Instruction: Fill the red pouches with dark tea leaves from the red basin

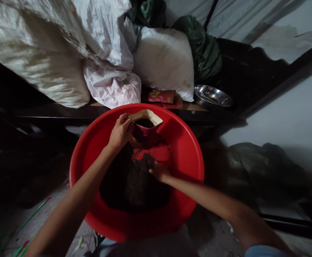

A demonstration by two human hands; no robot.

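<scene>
A large red basin (190, 150) holds a heap of dark, crumbly, soil-like material (139, 182). Inside it, near the far wall, an open red paper bag (146, 137) stands upright with dark material in it. My left hand (120, 132) grips the bag's left rim between thumb and fingers. Lower down, my right hand (159, 171) is at the right edge of the heap, its fingers partly in shadow and blurred against the dark material, so their closure is unclear.
Behind the basin, a dark ledge (51, 110) bears large white sacks (163, 60), a green sack (204, 50), flat red packets (161, 96) and a shiny metal bowl (213, 95). Green sticks (34, 214) lie on the floor at lower left. A greenish bundle (265, 171) lies at right.
</scene>
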